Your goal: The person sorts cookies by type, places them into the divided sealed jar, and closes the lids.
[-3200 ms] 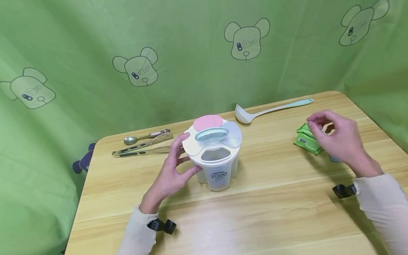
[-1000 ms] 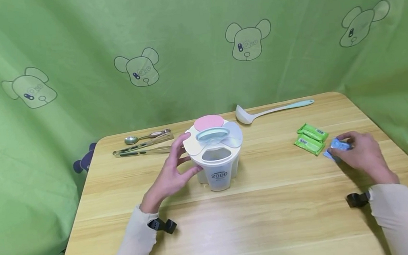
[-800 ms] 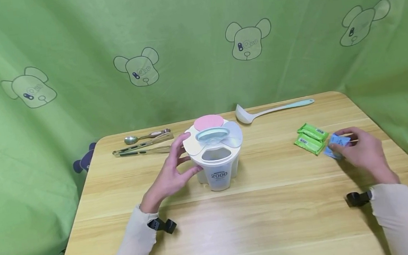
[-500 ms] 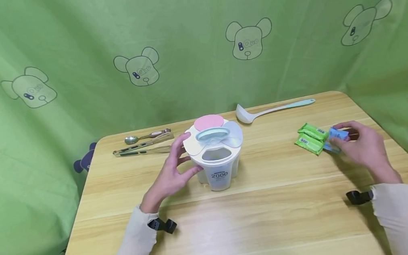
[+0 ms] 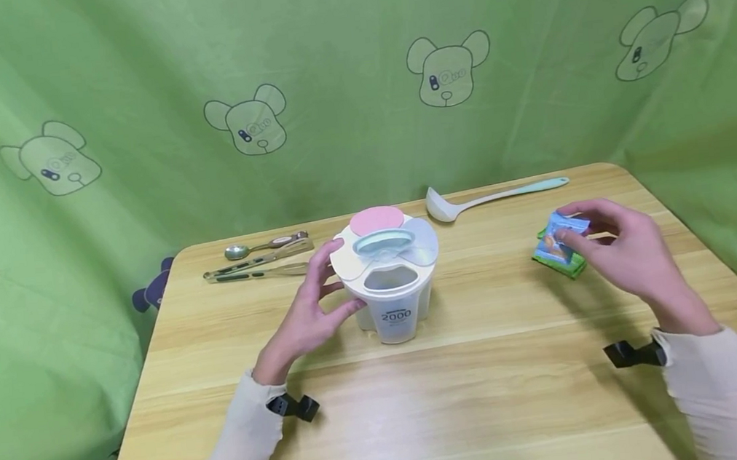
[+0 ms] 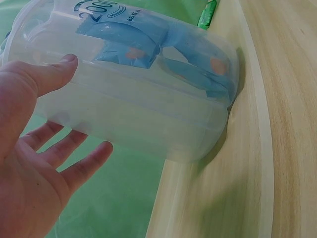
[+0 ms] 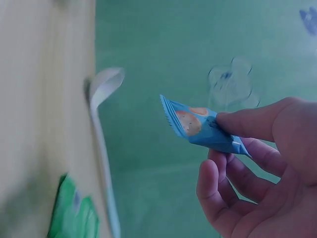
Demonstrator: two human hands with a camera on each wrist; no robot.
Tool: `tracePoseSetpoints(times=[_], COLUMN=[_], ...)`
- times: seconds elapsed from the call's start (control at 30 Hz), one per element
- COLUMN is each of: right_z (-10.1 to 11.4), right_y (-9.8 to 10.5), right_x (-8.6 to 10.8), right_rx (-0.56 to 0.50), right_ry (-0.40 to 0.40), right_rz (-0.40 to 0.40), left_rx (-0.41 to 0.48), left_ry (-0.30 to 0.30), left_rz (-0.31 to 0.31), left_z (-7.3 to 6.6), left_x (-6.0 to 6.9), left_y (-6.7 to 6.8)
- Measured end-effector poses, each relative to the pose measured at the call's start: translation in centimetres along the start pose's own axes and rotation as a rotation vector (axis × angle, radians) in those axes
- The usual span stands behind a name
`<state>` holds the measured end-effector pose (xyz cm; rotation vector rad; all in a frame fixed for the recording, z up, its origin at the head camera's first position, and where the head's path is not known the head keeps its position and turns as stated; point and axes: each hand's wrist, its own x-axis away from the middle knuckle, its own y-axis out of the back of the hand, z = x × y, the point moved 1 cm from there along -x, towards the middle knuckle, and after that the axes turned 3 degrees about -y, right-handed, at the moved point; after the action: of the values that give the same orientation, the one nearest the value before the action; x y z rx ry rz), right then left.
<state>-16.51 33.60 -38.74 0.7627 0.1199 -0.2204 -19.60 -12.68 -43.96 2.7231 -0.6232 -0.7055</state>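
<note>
In the head view my left hand (image 5: 306,312) holds the side of a divided food storage container (image 5: 395,323), its thumb in front and fingers behind. The container stands upright; its teal flap (image 5: 383,242) is raised above an uncovered front opening. Several blue packets (image 6: 131,44) show through the clear wall in the left wrist view. My right hand (image 5: 630,251) pinches a blue biscuit packet (image 7: 198,124) between thumb and fingers, raised off the table. Seen from above, this packet partly covers green packets (image 5: 565,267) lying on the table.
A white ladle with a teal handle (image 5: 503,195) lies at the back of the wooden table (image 5: 463,412). Tongs (image 5: 256,269) and a spoon (image 5: 265,246) lie at the back left. A green curtain (image 5: 345,115) hangs behind the table.
My right hand has taken hold of the blue biscuit packet beside the green packets, lifted it and moved left over them. The left hand and the container have stayed in place.
</note>
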Motion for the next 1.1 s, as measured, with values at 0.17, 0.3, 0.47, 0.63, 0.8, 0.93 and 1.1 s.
tracePoseSetpoints(times=[0.17,0.3,0.47,0.63,0.8,0.93,1.1], right_z=[3.4,5.9,9.2,12.2,14.3,15.6,17.0], right_y=[-0.7,-1.2,-2.0,-2.7,-3.8,-4.8,-5.8], right_x=[0.6,1.0,1.8,2.5,2.8,2.8,2.7], right_rx=[-0.083,-0.176,-0.268,-0.304,-0.325,-0.325,-0.34], right_ry=[0.072,0.137,0.26,0.404,0.466,0.497,0.581], right_rz=[-0.016,0.005,0.0,0.001,0.03,0.04,0.047], left_rx=[0.002,0.005,0.004,-0.004,-0.006,-0.001,-0.003], left_ry=[0.0,0.002,0.002,-0.001,-0.009,-0.018,-0.012], left_rz=[-0.003,-0.003,-0.003,-0.004,-0.008,-0.01,-0.007], left_z=[0.0,0.1,0.1,0.1,0.3,0.3,0.2], left_x=[0.0,0.0,0.1,0.0,0.0,0.1,0.1], left_y=[0.0,-0.1,-0.1,-0.1,-0.1,-0.1,0.0])
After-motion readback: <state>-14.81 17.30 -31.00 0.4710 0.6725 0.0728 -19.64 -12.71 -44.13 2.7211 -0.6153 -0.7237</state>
